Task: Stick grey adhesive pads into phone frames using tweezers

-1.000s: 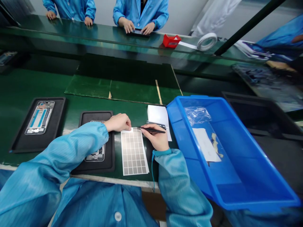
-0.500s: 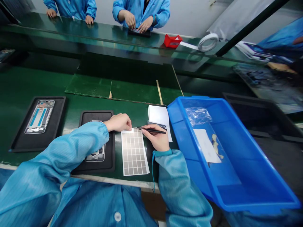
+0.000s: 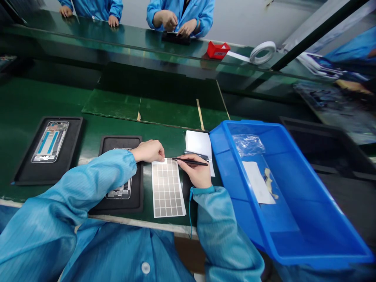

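My right hand grips black tweezers, whose tips point left over the top edge of a sheet of grey square stickers. At the sheet's top left corner, my left hand is closed, its thumb and fingers pinching that edge. The sheet lies on the green table, with another white sheet showing along its right side. Under my left forearm is a black tray with a phone frame, partly hidden by the sleeve. Another phone frame with blue strips lies in a black tray farther left.
A blue bin on the right holds clear plastic film and white paper. White paper lies beyond my right hand. Across the raised shelf are two people in blue coats, a red box and a white tape roll.
My hands, the tweezers and the sticker sheet keep nearly the same positions. The view has shifted slightly. Across the shelf, a co-worker's hands have moved over a dark object.
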Tool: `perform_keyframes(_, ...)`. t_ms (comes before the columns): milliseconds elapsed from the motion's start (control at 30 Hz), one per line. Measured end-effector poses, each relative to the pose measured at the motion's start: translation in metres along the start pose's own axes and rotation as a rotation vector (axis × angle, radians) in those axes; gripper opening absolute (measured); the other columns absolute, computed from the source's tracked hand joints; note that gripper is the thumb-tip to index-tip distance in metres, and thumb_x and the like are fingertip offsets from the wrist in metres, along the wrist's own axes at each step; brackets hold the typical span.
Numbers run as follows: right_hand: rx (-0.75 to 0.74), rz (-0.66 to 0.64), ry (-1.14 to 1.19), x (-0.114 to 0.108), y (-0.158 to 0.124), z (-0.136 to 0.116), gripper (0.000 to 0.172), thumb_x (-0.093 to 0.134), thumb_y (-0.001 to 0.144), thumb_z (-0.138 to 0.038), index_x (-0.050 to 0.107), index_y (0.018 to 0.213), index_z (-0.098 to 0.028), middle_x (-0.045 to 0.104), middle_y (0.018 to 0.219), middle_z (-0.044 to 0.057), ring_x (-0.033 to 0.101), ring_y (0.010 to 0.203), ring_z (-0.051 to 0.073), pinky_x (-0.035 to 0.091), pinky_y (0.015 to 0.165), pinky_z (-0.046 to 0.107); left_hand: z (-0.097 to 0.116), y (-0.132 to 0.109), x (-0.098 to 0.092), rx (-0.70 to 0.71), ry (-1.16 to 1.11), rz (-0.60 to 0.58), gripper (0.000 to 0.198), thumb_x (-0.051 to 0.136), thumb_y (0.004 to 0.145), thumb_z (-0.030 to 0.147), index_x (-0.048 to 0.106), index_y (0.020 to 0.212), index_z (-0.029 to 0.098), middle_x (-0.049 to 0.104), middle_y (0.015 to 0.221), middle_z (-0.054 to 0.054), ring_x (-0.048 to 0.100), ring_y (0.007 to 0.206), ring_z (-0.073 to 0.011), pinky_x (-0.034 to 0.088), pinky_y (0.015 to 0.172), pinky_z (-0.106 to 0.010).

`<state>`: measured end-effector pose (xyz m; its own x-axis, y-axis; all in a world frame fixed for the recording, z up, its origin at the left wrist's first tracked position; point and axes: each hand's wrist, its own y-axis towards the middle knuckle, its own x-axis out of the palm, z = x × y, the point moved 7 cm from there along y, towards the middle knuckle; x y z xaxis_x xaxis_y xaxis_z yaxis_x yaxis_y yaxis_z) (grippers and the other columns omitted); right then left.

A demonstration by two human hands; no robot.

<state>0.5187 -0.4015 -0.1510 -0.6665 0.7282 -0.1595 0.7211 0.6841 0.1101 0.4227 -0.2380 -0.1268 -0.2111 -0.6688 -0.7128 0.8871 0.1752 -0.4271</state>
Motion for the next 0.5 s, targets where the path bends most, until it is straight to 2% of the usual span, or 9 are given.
perform_keyframes(333, -0.022, 0.035, -0.044, -0.004, 0.001, -0.001, 0.020, 0.085, 0.069, -0.032, 0.072, 0.079, -0.021, 0.076, 0.081, 0.004, 0.073, 0.076, 0.023, 0.061, 0.075, 0.038, -0.002, 0.002, 0.002, 0.009, 0.008, 0.002, 0.013, 0.070, 0.076, 0.033, 0.077, 0.085, 0.026, 0.075, 0.091, 0.003, 0.066, 0.092, -0.0190, 0.043, 0.068, -0.025)
perform_keyframes(500, 0.004, 0.078, 0.031, -0.012, 0.001, 0.001, 0.020, 0.085, 0.068, -0.031, 0.071, 0.078, -0.021, 0.076, 0.080, 0.004, 0.073, 0.077, 0.023, 0.059, 0.078, 0.040, -0.002, 0.002, 0.001, 0.023, -0.005, 0.029, 0.011, 0.070, 0.075, 0.030, 0.076, 0.082, 0.025, 0.075, 0.087, 0.003, 0.067, 0.089, -0.0189, 0.043, 0.066, -0.025)
